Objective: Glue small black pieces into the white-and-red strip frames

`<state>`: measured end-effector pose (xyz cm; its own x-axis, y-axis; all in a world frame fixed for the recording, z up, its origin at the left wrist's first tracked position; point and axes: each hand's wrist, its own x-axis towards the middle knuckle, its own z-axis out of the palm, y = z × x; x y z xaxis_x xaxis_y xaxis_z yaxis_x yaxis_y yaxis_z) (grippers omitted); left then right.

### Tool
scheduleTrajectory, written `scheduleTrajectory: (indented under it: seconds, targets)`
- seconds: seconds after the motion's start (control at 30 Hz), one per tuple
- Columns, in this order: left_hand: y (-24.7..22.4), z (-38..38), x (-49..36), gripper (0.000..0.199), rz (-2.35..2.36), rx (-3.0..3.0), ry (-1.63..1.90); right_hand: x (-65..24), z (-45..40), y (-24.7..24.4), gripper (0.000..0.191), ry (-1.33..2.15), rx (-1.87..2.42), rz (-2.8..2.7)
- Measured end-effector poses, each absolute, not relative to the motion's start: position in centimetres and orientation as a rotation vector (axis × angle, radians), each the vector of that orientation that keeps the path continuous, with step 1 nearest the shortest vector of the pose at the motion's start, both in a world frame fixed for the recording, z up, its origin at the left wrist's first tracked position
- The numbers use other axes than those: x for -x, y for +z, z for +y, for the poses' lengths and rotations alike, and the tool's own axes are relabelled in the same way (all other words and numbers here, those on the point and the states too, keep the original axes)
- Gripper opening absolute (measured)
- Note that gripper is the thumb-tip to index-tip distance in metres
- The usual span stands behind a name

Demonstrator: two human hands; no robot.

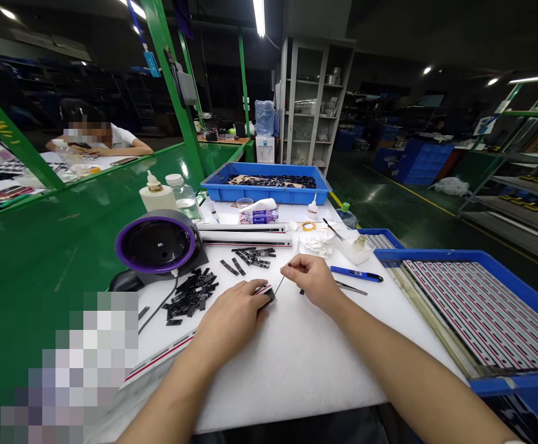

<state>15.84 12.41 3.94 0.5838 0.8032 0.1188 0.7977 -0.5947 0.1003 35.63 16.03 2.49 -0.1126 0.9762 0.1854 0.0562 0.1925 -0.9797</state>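
My left hand [236, 311] is wrapped over the far end of a long white strip [160, 356] with red and black markings, which runs back under my left forearm. Between the fingertips of my right hand [312, 277] is a thin dark stick, its lower tip at the strip's end. Left of my hands lies a pile of small black pieces [192, 295], with more black pieces [254, 257] spread behind. A blue pen [356, 274] and metal tweezers [352, 288] rest just right of my right hand.
A purple-rimmed black fan [158, 245] stands at the left, by bottles. Two long strips [245, 239] lie across the table behind my hands. A blue tray [264, 194] is at the back; another blue tray [481, 254] of striped strips is at the right. A person sits far left.
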Motion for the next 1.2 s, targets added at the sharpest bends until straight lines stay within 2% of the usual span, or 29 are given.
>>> scheduleTrajectory:
  seconds: [0.47, 1.07, 1.2]
  targets:
    - [3.6, 12.6, -15.8, 0.028, 1.406, -2.796, 0.237, -35.9, 15.9, 3.0, 0.027, 1.071, 1.048, -1.449]
    - [3.7, 12.7, -15.7, 0.029, 1.394, -2.736, 0.283, -36.1, 15.6, 3.9, 0.029, 1.101, 1.001, -1.411]
    - [3.9, 12.9, -15.5, 0.029, 1.389, -2.675, 0.299, -40.6, 16.6, 5.9, 0.028, 0.861, 0.939, -1.138]
